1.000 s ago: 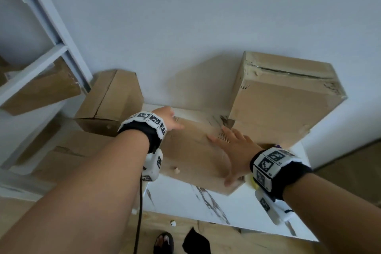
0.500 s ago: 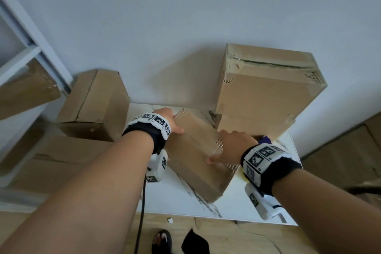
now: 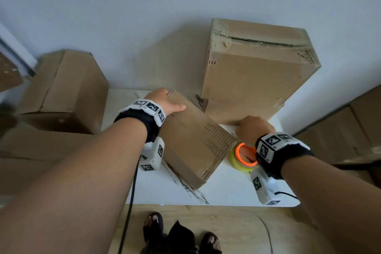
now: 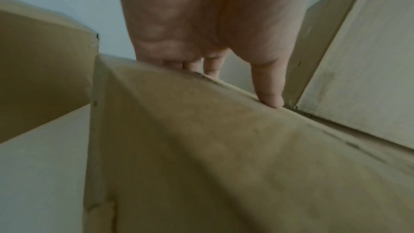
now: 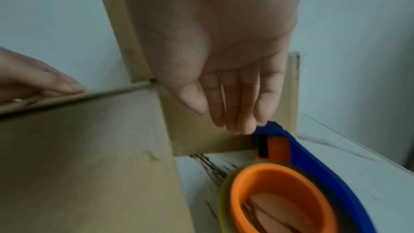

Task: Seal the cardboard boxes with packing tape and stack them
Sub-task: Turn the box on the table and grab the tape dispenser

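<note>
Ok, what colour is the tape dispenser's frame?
Blue, around an orange core; the tape dispenser shows best in the right wrist view.

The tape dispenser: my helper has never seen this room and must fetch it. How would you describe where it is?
Find the white table against the wall, and the tall cardboard box standing on it. The tape dispenser lies just in front of that box, under the right hand. Amid brown cardboard, only it has an orange core and blue frame.
</note>
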Demonstrator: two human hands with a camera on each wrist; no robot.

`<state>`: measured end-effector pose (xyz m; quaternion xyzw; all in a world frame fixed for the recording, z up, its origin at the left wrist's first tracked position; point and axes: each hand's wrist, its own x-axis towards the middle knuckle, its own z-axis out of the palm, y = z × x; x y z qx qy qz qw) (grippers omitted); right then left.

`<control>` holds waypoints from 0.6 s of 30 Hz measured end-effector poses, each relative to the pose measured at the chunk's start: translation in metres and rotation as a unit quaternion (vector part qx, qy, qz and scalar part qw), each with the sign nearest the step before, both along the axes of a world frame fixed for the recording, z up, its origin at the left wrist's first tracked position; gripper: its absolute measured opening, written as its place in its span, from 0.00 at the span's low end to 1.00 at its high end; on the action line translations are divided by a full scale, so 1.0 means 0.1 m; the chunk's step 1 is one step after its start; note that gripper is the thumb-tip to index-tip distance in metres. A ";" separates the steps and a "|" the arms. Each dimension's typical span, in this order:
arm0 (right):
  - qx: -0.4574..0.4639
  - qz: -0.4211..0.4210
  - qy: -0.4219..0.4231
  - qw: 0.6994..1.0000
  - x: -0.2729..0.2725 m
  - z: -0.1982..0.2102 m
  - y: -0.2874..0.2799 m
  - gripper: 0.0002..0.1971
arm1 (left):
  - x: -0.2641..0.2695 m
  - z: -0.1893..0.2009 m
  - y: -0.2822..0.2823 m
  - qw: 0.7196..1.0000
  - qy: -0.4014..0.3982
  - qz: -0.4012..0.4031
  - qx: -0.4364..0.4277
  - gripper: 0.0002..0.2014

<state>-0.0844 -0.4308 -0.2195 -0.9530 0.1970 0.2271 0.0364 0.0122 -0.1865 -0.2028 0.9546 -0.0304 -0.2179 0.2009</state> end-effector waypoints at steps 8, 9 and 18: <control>0.026 -0.107 -0.011 0.994 -0.24 -0.63 -0.18 0.24 | 0.02 -0.19 0.00 1.000 -0.005 0.015 -0.024 0.50; 0.024 -0.111 -0.018 0.993 -0.26 -0.64 -0.17 0.23 | 0.02 -0.20 0.01 1.000 -0.006 0.015 -0.027 0.49; -0.016 -0.123 -0.043 0.991 -0.23 -0.66 -0.44 0.30 | 0.07 -0.18 0.03 0.999 0.004 0.012 -0.030 0.48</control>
